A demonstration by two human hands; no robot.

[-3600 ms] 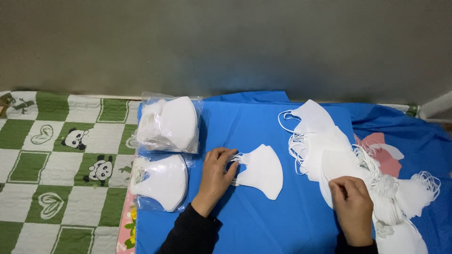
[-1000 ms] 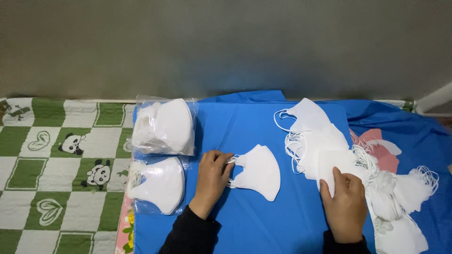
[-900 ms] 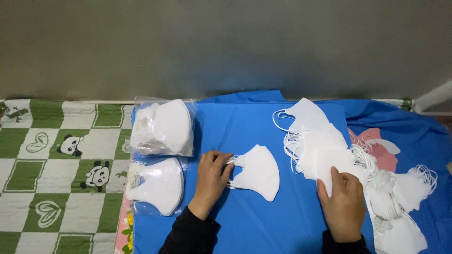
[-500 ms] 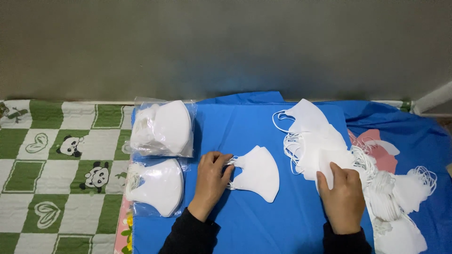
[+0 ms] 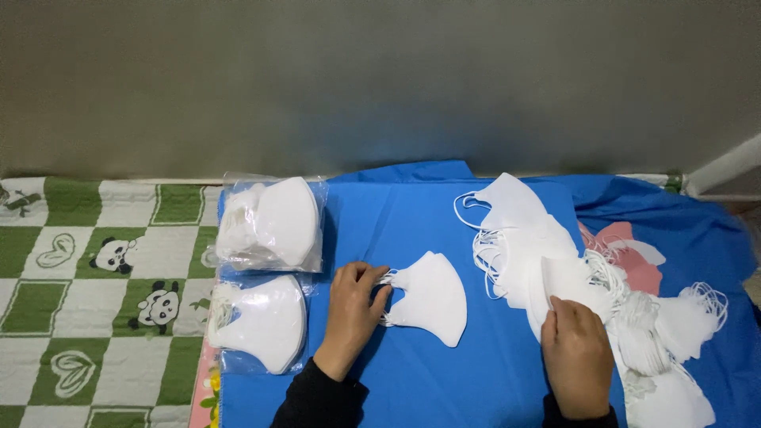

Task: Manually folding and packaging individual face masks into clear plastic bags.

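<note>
Left hand (image 5: 353, 309): fingertips pinch the ear loops at the stack (image 5: 428, 298) of folded white masks, mid blue cloth (image 5: 412, 218).
Right hand (image 5: 576, 357): fingers grasp the top mask (image 5: 567, 281) of the loose pile (image 5: 634, 333).
Bagged masks (image 5: 273, 222): two packs, left of stack.
Risk, tangle: pile loops interlace; lifting one may drag neighbours.
Risk, stack: pinched at the loops only, so it could fan out.
</note>
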